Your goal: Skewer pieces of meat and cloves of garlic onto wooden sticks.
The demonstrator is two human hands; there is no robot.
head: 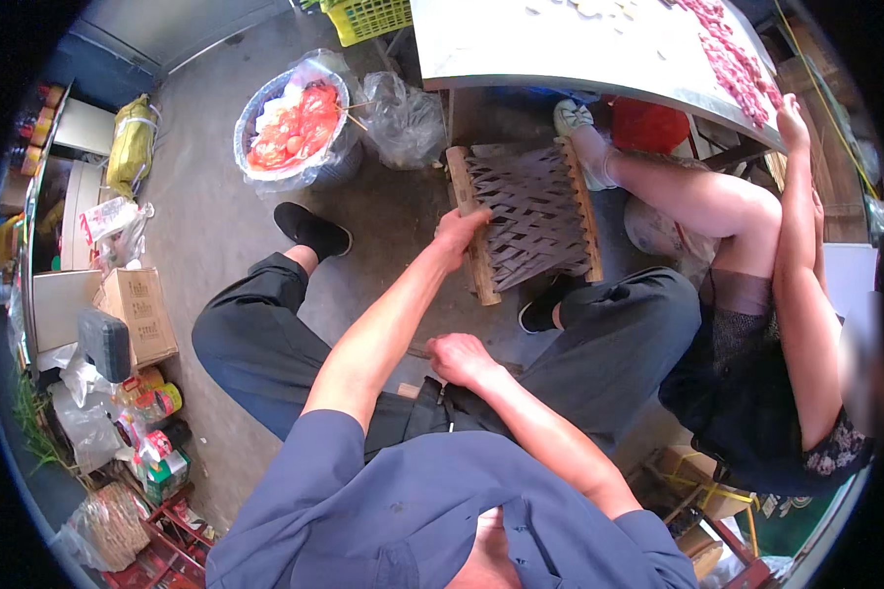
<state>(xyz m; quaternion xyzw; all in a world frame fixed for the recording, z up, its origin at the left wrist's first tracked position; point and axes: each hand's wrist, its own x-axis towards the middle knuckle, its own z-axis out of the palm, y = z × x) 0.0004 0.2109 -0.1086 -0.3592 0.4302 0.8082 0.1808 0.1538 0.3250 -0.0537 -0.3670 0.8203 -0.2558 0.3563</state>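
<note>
My left hand [464, 234] grips the near wooden rail of a folding stool [534, 213], whose seat is woven from dark flat straps between two wooden rails. The stool is tilted above the concrete floor, between my feet and the white table. My right hand [460, 358] is curled near my lap, close to the front of my trousers; whether it holds anything is hidden. A small light wooden piece [408, 390] lies by my lap, left of that hand.
A lined waste bin [353, 158] with red plastic bags stands ahead left, beside a clear plastic bag [401, 121]. A white table [530, 44] bears pieces of raw meat [733, 62]. Another person [744, 294] sits at right. Cardboard boxes [141, 316] and bottles line the left.
</note>
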